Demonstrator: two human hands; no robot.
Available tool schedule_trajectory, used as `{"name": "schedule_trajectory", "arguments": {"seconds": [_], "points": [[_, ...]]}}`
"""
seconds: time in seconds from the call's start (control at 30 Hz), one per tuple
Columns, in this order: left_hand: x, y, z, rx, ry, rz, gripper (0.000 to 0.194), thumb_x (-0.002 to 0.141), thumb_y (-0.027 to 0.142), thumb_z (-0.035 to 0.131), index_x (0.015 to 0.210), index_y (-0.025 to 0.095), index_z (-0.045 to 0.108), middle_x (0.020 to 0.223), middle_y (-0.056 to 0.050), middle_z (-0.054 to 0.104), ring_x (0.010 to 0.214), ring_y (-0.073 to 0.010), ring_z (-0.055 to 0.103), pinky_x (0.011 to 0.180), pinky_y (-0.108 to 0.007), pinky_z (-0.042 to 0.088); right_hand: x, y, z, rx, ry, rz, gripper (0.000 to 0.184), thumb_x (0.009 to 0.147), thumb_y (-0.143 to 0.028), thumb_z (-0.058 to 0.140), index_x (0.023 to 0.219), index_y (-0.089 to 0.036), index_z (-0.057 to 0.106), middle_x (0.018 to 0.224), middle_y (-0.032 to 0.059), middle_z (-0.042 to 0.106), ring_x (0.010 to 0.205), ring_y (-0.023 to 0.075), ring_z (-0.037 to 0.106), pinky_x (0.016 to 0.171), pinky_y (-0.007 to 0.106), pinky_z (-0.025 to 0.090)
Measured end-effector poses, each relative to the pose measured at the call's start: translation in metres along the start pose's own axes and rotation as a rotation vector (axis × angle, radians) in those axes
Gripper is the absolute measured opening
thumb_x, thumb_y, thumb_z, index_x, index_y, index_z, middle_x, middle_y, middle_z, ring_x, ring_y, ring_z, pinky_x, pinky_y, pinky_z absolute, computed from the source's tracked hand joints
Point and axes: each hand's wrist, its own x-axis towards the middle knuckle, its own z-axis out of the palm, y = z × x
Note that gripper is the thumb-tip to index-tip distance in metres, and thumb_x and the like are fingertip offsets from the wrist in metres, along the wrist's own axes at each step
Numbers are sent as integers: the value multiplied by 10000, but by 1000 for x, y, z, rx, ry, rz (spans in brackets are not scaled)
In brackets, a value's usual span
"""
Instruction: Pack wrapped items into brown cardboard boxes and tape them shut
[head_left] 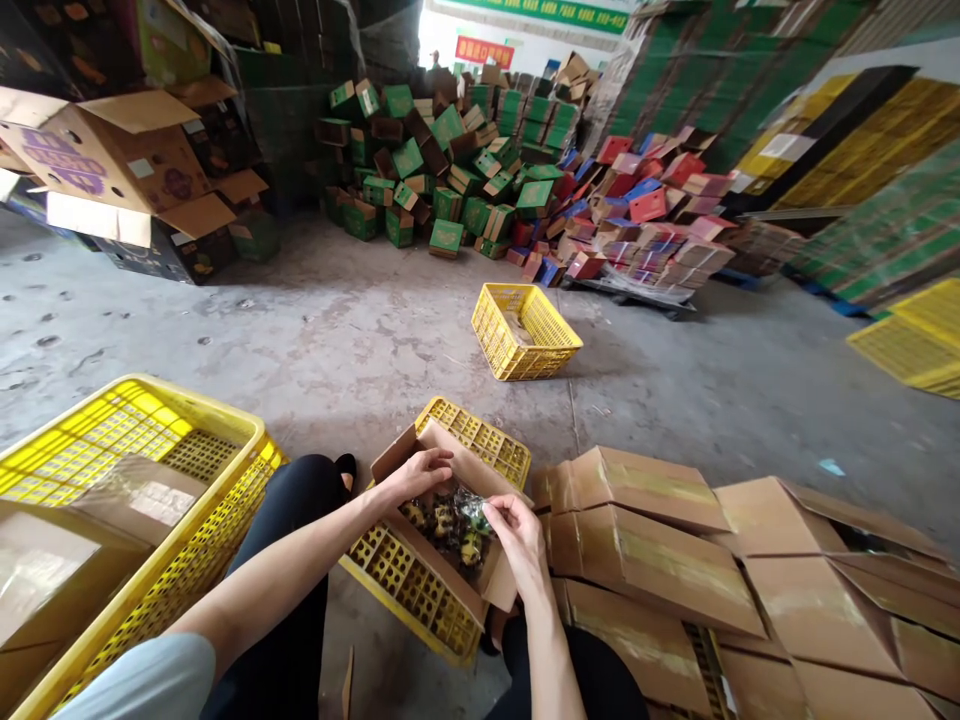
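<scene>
An open brown cardboard box [420, 560] rests tilted on an upturned yellow plastic crate [480, 440] between my knees. Inside it lies a clear plastic bag of small dark and yellow items [450, 525]. My left hand [420, 472] reaches in from the left, fingers curled on the bag's upper edge. At the right side of the box, my right hand [517, 535] pinches the plastic with thumb and fingers. Both hands are closed on the bag.
A large yellow crate [202, 520] with cardboard in it stands at my left. Several closed brown cartons [645, 520] lie stacked at my right. Another yellow crate [525, 330] sits on the concrete floor ahead. Piles of green and red boxes [465, 170] fill the background.
</scene>
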Motion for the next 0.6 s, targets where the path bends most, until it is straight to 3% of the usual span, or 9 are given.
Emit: {"name": "schedule_trajectory", "arguments": {"seconds": [0.13, 0.33, 0.6], "points": [[2, -5, -7, 423, -86, 102, 342, 883, 275, 702, 1206, 178, 763, 1030, -89, 779, 949, -274, 731, 882, -339, 550, 2, 6, -2, -9, 41, 8, 512, 632, -694, 860, 748, -217, 714, 775, 53, 742, 751, 255, 683, 754, 385, 552], [-6, -19, -5, 797, -227, 75, 107, 816, 200, 713, 859, 235, 805, 892, -74, 778, 963, -300, 745, 942, -351, 529, 1, 8, -4, -24, 97, 29, 533, 599, -704, 859, 738, -210, 716, 761, 65, 761, 760, 268, 716, 764, 392, 577], [-7, -38, 3, 1198, -330, -27, 127, 798, 187, 689, 863, 134, 784, 1013, -199, 778, 1102, -404, 699, 939, -470, 542, 4, 9, -9, -58, 222, 43, 509, 689, -693, 758, 827, -205, 707, 895, 122, 791, 917, 311, 745, 864, 423, 583]]}}
